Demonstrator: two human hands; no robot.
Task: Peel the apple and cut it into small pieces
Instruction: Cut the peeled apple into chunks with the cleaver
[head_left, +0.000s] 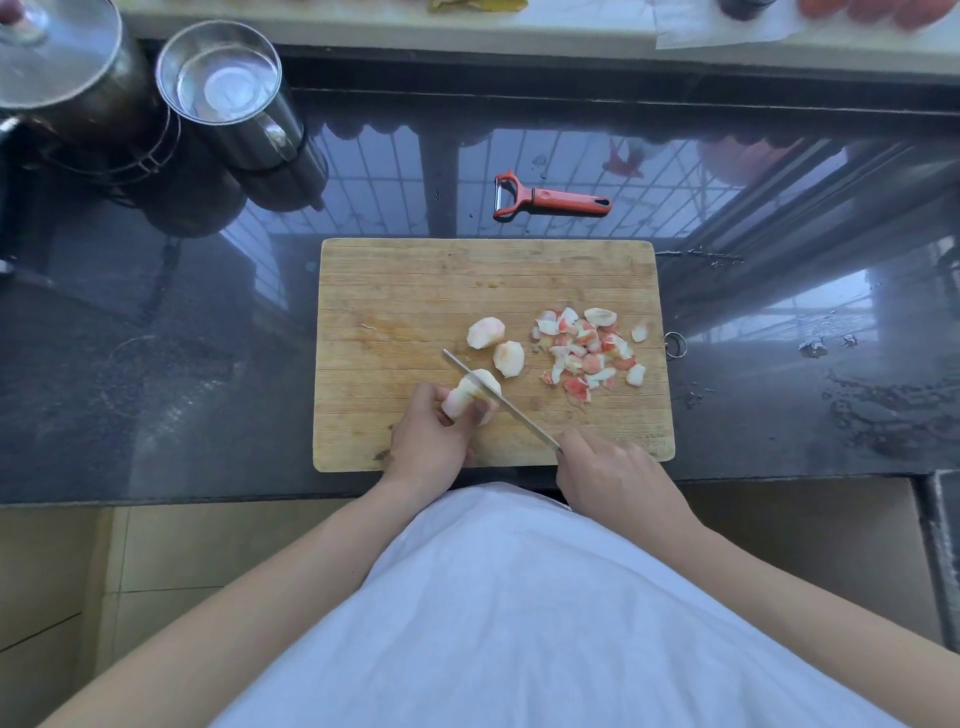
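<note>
Near the front edge of the cutting board (395, 291), the left hand (428, 441) curls its fingers round a peeled apple piece (470, 392), pinning it down. The piece lies just ahead of that hand, its long axis running from the fingers up and to the right. Across it sits the knife (498, 400), gripped at the handle by the right hand (613, 478), blade slanting from lower right to upper left. The next cut looks to turn on that crossing. Two peeled chunks (496, 345) and a heap of peelings (584, 348) lie beyond; a peeler (550, 197) rests on the tabletop (156, 338).
</note>
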